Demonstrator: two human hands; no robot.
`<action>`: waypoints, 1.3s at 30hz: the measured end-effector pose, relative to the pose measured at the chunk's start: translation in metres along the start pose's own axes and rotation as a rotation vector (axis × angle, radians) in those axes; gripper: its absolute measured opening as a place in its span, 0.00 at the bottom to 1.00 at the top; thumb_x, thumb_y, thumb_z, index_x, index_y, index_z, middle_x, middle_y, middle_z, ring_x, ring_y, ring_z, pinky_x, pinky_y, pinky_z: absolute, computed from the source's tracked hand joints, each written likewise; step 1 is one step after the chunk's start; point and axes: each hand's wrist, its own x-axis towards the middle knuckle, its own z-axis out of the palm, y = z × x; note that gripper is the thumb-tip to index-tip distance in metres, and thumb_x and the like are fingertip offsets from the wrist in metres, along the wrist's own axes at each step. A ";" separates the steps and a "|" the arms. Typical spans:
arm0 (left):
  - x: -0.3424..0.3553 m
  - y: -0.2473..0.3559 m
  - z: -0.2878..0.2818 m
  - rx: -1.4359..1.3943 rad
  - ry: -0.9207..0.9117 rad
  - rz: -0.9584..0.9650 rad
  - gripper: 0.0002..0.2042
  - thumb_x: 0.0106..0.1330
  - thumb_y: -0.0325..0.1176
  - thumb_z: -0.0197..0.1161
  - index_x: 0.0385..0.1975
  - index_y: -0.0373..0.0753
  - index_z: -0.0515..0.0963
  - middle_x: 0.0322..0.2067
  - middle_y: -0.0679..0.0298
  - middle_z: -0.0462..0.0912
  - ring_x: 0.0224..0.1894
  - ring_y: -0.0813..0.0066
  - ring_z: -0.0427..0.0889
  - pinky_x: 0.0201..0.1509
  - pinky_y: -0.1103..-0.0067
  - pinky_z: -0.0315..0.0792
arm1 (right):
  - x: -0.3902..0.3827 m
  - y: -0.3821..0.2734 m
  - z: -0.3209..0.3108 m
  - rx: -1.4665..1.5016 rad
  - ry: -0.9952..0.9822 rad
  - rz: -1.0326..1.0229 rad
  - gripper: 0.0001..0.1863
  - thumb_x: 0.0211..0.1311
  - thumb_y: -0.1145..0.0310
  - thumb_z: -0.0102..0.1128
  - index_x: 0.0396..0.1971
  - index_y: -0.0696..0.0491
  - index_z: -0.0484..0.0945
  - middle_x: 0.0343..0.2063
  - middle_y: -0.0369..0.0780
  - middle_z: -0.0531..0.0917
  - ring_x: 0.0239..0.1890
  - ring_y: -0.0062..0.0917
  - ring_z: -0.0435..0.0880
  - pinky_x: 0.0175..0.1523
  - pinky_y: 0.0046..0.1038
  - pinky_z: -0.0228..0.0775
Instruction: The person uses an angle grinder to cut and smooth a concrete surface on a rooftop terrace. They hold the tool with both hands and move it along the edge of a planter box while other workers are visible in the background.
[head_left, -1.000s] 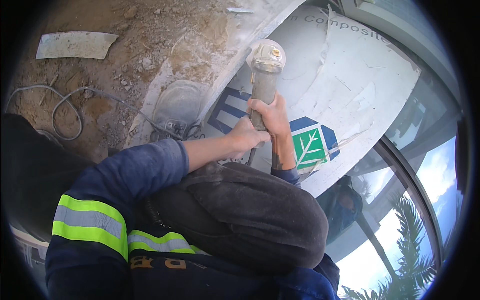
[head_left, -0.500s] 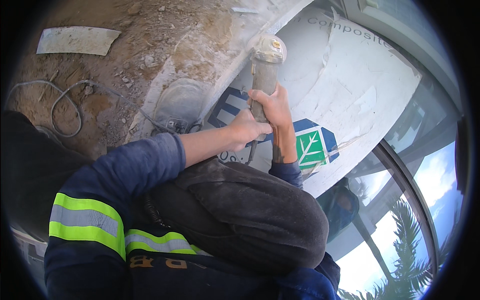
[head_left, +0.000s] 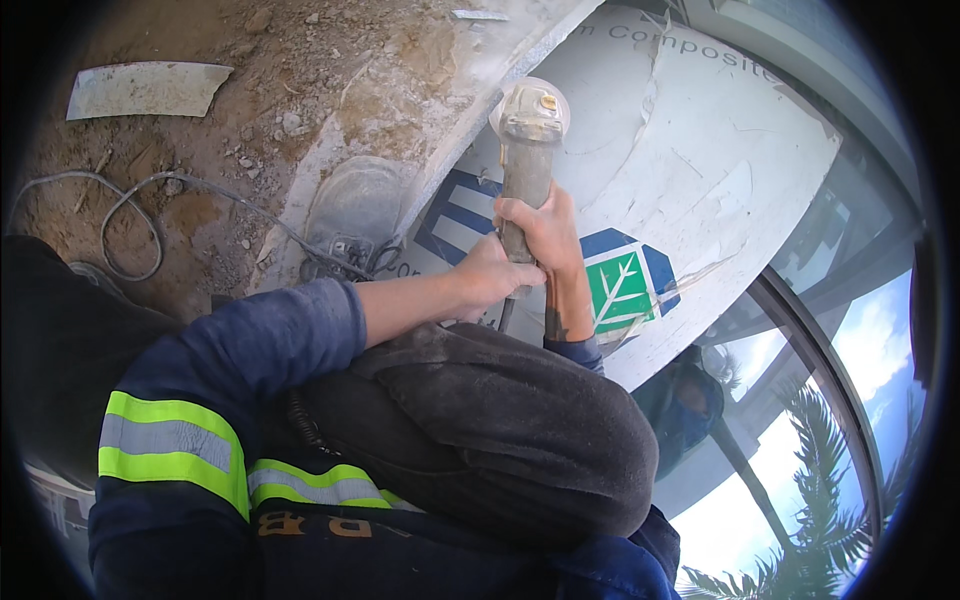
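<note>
A dusty angle grinder (head_left: 528, 170) points away from me, its disc end lying over the edge between a pale slab and a white panel (head_left: 745, 175). My right hand (head_left: 552, 232) is wrapped round the middle of its body. Just behind, my left hand (head_left: 485, 278) closes on the rear end, thumb along the casing. From the rear a dark cord hangs down behind my raised knee (head_left: 480, 430). The disc itself is mostly hidden by the grinder's head and a pale guard.
My dusty shoe (head_left: 360, 205) stands on the slab left of the grinder. A grey cable (head_left: 160, 225) loops over rubble-strewn dirt, where a pale flat offcut (head_left: 150, 90) lies. Framed reflective glass (head_left: 800, 400) rises along the right. The panel carries blue and green printing and torn film.
The grinder's head has shifted slightly down and left in the picture, and more of its top shows. Both hands keep their grip.
</note>
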 end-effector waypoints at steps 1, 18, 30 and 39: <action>0.001 0.000 -0.002 0.000 -0.008 0.002 0.16 0.66 0.22 0.68 0.52 0.35 0.78 0.46 0.63 0.84 0.48 0.74 0.82 0.52 0.73 0.76 | 0.002 -0.002 0.001 0.000 -0.002 0.001 0.22 0.51 0.73 0.70 0.46 0.64 0.77 0.28 0.39 0.83 0.27 0.22 0.83 0.34 0.27 0.76; -0.006 0.007 -0.021 -0.034 0.010 0.039 0.13 0.65 0.22 0.69 0.49 0.36 0.79 0.44 0.64 0.84 0.46 0.75 0.83 0.50 0.73 0.76 | 0.016 -0.001 0.022 -0.078 -0.032 -0.083 0.20 0.53 0.71 0.71 0.44 0.64 0.79 0.29 0.39 0.84 0.29 0.23 0.84 0.35 0.27 0.77; 0.010 0.014 -0.020 0.105 -0.095 -0.044 0.11 0.61 0.23 0.72 0.42 0.36 0.81 0.35 0.65 0.84 0.38 0.76 0.83 0.41 0.75 0.75 | 0.005 0.004 0.006 -0.099 0.123 -0.084 0.18 0.52 0.69 0.71 0.39 0.63 0.80 0.26 0.41 0.85 0.27 0.23 0.84 0.34 0.27 0.77; -0.005 0.004 -0.014 0.159 -0.074 -0.054 0.11 0.65 0.24 0.71 0.46 0.37 0.80 0.39 0.64 0.84 0.39 0.76 0.83 0.42 0.75 0.75 | -0.008 0.015 0.007 -0.034 0.069 -0.068 0.19 0.53 0.69 0.71 0.42 0.64 0.78 0.27 0.40 0.84 0.28 0.22 0.84 0.35 0.27 0.77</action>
